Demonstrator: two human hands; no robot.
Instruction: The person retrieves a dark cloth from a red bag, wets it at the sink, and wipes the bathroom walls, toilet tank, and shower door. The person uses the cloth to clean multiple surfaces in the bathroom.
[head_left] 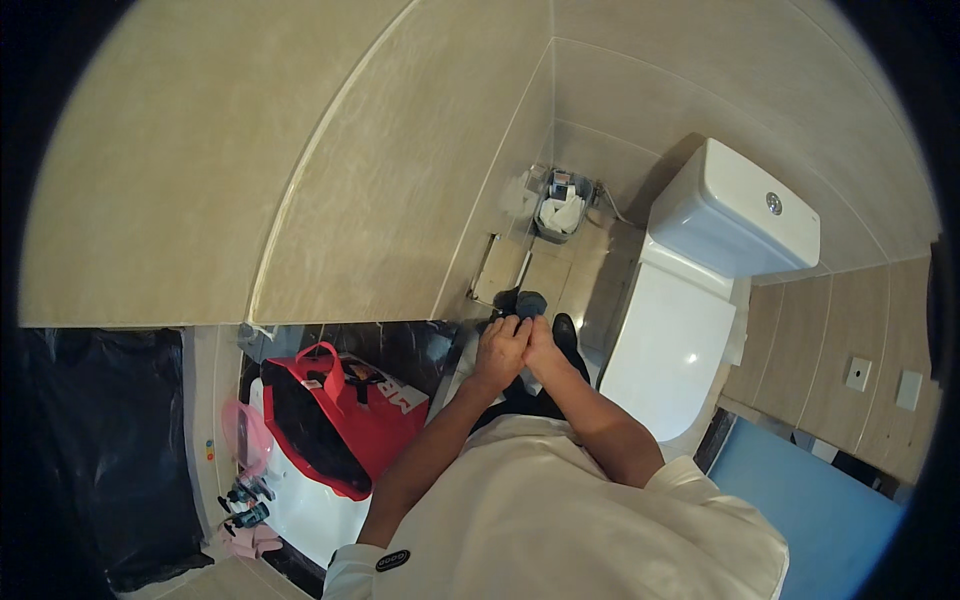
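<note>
Dark blue-grey rounded object shows at the fingertips of the curled, meeting left hand and right hand; whether they grip it, I cannot tell. Leftmost, a red dark-lined bag rests on a white basin; rightward, a grey plastic bin holds crumpled white paper on beige floor tiles, near a white closed-lid toilet.

Hard, glossy finishes alongside soft cloth and wrinkled plastic.
Glossy white toilet with a shiny, metal-looking flush button; smooth beige wall tiles; creased black plastic sheet; crumpled white paper; matt cream cloth shirt; dark, matt bundle, seemingly fabric.
</note>
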